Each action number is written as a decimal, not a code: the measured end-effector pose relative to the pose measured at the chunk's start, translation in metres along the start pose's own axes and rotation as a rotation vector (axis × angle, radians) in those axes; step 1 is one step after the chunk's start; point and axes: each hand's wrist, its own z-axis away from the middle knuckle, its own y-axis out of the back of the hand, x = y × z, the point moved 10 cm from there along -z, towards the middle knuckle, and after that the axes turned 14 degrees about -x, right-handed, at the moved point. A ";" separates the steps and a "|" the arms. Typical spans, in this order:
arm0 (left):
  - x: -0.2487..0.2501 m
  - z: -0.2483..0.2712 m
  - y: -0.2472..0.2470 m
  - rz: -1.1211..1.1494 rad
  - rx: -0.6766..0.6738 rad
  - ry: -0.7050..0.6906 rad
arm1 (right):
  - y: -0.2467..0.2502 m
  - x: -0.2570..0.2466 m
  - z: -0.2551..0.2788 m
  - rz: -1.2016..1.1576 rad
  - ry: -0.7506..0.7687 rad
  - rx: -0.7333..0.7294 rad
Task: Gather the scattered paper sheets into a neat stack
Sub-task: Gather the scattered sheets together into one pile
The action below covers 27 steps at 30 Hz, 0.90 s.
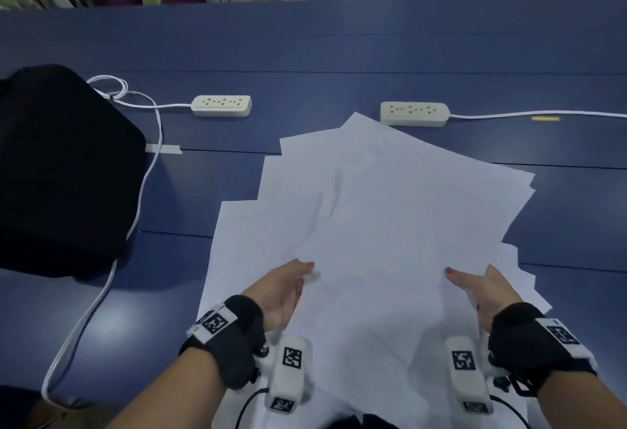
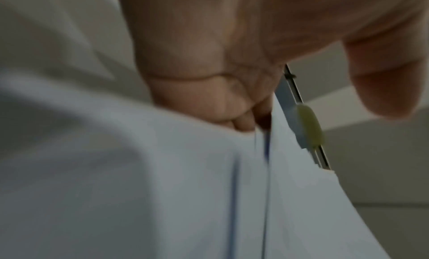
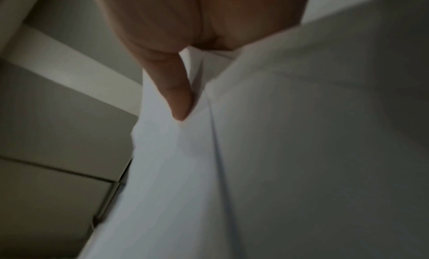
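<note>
- While your left hand (image 1: 284, 287) and right hand (image 1: 481, 289) pinch the sheets (image 1: 390, 211), thumbs on top, they fan unevenly.
- Long axes point away from you, over the counter (image 1: 305, 48).

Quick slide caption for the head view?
Both hands, left and right, grip fanned paper sheets on a blue table.

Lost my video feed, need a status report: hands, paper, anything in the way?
Left hand and right hand both grip the fanned paper sheets, not yet squared. Right power strip touches the far corner. Black bag sits clear, left.
</note>
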 end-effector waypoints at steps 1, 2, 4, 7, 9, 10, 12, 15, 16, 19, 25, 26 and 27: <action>0.003 0.003 0.003 0.038 0.015 0.035 | 0.004 0.005 -0.003 0.059 -0.019 -0.009; 0.007 0.003 0.005 0.038 0.006 0.058 | 0.006 0.008 -0.006 0.109 -0.038 -0.030; 0.023 0.004 0.005 -0.027 -0.001 0.100 | 0.002 0.010 -0.009 0.186 -0.050 -0.100; 0.036 -0.003 -0.001 -0.285 0.033 0.155 | -0.015 0.012 -0.008 0.258 -0.048 -0.200; 0.035 -0.014 0.009 -0.450 0.111 0.149 | -0.026 0.012 -0.009 0.319 -0.036 -0.231; 0.035 -0.019 0.012 -0.491 0.139 0.114 | -0.029 0.011 -0.009 0.342 -0.025 -0.236; 0.040 -0.021 0.007 -0.550 0.169 -0.002 | -0.033 0.005 -0.007 0.396 0.017 -0.250; 0.058 -0.015 0.004 -0.596 0.215 -0.143 | -0.008 -0.011 0.003 0.451 0.107 -0.113; 0.064 -0.013 0.011 -0.589 0.243 -0.175 | 0.013 -0.019 0.010 0.481 0.147 0.029; 0.077 0.007 0.049 -0.485 0.369 -0.252 | 0.085 -0.029 0.041 0.668 0.128 0.532; 0.073 0.013 0.060 -0.366 0.342 -0.245 | 0.080 0.012 0.036 0.733 -0.109 0.556; 0.073 0.010 0.055 -0.371 0.324 -0.243 | 0.066 0.011 0.030 0.761 -0.084 0.517; 0.072 0.007 0.050 -0.374 0.312 -0.242 | 0.052 0.011 0.023 0.760 -0.048 0.458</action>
